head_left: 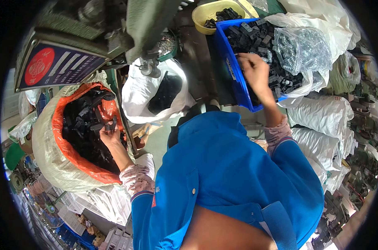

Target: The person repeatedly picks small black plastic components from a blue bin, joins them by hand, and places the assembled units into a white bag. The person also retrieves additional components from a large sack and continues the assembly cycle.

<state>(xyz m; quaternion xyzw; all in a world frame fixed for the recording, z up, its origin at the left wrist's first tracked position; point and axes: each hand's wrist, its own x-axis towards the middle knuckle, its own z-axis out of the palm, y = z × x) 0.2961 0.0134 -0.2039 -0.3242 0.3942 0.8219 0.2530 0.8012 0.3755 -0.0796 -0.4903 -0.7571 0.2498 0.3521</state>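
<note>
My left hand (pixel 109 137) is at the mouth of a large woven sack (pixel 45 133) with an orange plastic liner (pixel 59 143). Its fingers are closed on a black plastic part (pixel 111 124), above a heap of similar dark parts (pixel 82 137). On the other side, my right hand (pixel 256 74) reaches over a blue bin (pixel 240 86) full of small black plastic blocks (pixel 255 37). Those fingers are bent together near the bin's left wall; what they hold, if anything, is hidden. A clear bag of metal springs (pixel 303 50) lies on the blocks beside this hand.
A green machine (pixel 149 25) with a dark sign plate (pixel 61 66) overhangs the upper left. Beneath it stands a white sack (pixel 134 98) with black parts inside. A yellow basin (pixel 200 26) sits behind the bin. Stuffed white sacks (pixel 320 114) are stacked at the right.
</note>
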